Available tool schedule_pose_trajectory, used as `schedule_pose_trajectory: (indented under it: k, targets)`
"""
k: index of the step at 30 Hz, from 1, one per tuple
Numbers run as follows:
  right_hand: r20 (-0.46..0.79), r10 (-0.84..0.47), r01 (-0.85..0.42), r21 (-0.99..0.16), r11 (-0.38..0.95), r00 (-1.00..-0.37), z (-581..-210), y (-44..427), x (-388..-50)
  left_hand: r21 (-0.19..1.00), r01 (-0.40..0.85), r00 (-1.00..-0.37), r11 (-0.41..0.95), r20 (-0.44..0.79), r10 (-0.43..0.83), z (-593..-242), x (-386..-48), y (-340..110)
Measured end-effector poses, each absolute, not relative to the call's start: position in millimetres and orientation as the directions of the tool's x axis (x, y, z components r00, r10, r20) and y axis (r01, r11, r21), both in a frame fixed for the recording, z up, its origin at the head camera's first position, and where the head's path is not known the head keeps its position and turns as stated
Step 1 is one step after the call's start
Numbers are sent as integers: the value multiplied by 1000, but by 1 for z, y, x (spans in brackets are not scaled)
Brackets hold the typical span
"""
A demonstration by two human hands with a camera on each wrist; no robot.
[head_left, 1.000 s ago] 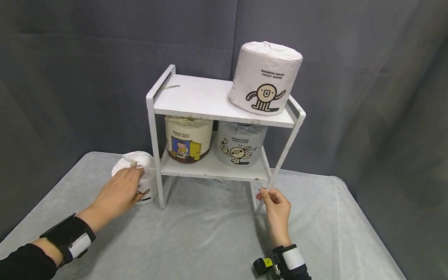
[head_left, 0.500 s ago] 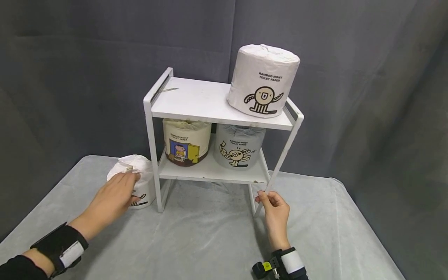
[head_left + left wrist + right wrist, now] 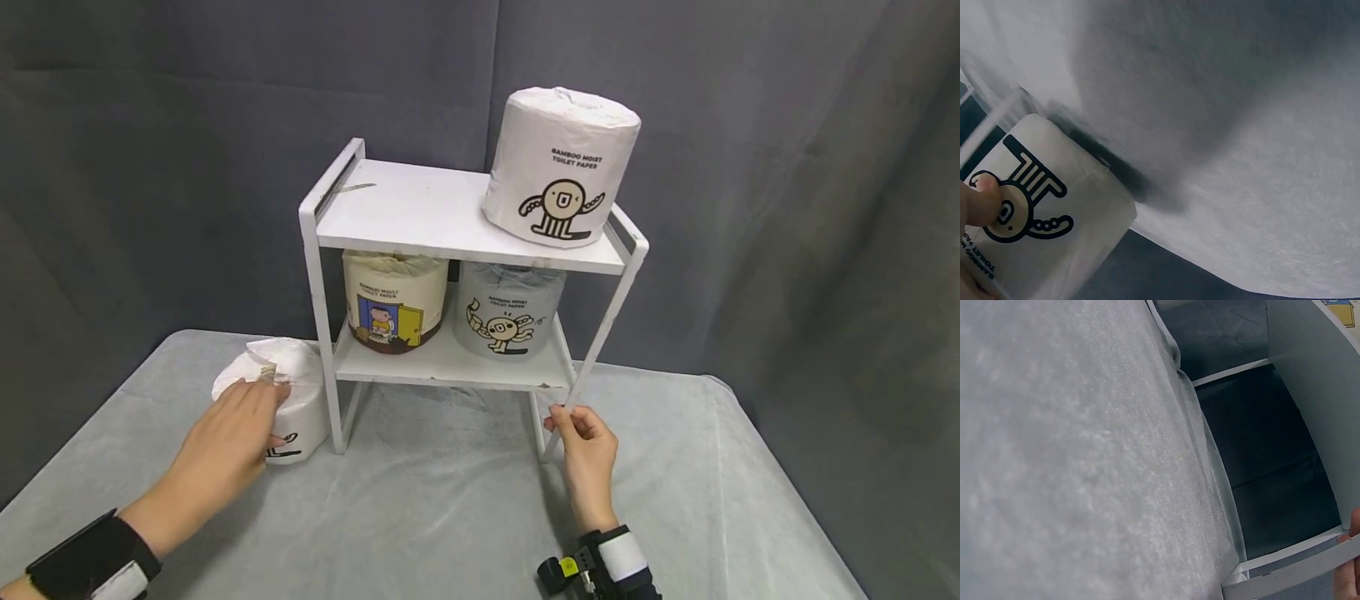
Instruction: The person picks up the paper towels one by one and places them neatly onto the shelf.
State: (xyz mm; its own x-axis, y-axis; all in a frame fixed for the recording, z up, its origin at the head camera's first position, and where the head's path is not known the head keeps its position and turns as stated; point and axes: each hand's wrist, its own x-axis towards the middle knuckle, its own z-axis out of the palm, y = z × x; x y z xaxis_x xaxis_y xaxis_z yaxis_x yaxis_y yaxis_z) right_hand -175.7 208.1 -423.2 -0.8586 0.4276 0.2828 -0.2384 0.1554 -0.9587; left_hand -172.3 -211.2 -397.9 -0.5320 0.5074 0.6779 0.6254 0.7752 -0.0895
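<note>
My left hand (image 3: 228, 433) grips a white wrapped toilet paper roll (image 3: 303, 400) to the left of a white two-tier shelf rack (image 3: 420, 225). In the left wrist view the thumb (image 3: 985, 203) presses on the printed cartoon figure of that roll; most of the other fingers are out of sight there. My right hand (image 3: 588, 458) pinches the rack's right front leg between thumb and fingers, low down; the right wrist view catches only some fingers (image 3: 1349, 569) at this leg. Whether the left roll touches the tabletop is hard to tell.
Another white roll (image 3: 562, 167) stands on the right of the top shelf. A cream roll (image 3: 393, 304) and a grey-blue roll (image 3: 510, 312) stand side by side on the lower shelf. Grey cloth covers the table (image 3: 442, 500), with dark curtains (image 3: 225, 167) behind.
The left hand and its white roll have shifted left and nearer to me, a little away from the rack. My right hand keeps its hold on the leg. The head view drifts slightly.
</note>
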Motion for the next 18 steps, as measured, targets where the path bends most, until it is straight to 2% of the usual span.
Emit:
schedule_pose_trajectory:
  k: [5, 10, 18]
  targets:
    - [280, 425, -241, -960, 145, -861, -423, 208, -177, -81, 635, -531, 768, 677, 510, -395, -158, -207]
    - [271, 412, -230, -962, 146, -870, -402, 199, -164, -77, 641, -534, 764, 670, 516, -396, -147, -207]
    - [284, 414, -240, -958, 156, -865, -394, 196, -158, -91, 669, -468, 738, 719, 513, -398, -132, -204]
